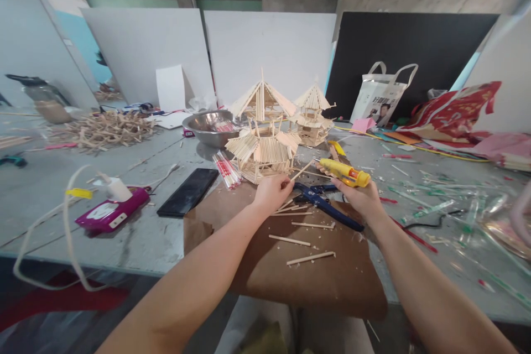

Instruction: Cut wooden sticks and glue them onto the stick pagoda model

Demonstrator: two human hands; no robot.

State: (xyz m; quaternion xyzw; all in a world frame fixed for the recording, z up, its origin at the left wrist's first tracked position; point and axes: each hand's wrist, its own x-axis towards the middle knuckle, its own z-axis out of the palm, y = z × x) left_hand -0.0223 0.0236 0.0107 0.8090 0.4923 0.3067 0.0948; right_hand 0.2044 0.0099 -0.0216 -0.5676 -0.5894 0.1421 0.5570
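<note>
Between the fingertips of my left hand (pixel 271 193) is a thin wooden stick (pixel 303 170), tilted up to the right. My right hand (pixel 360 197) grips a yellow hot glue gun (pixel 344 172), its nozzle pointing left near the stick's upper end. Just beyond my left hand stands a pavilion model (pixel 263 149) built of wooden sticks, with a separate pointed stick roof (pixel 262 100) behind it. Blue-handled pliers (pixel 327 208) lie under and between my hands. Several cut sticks (pixel 310 258) rest on the brown paper (pixel 307 282) in front of me.
At left are a black phone (pixel 188 192), a purple power strip (pixel 114 210) with a white cable, and a stick pile (pixel 112 130). A metal bowl (pixel 207 128) and smaller pavilion (pixel 314 116) stand behind. Plastic wrappers (pixel 435 207) litter the right; a white bag (pixel 381 94) stands farther back.
</note>
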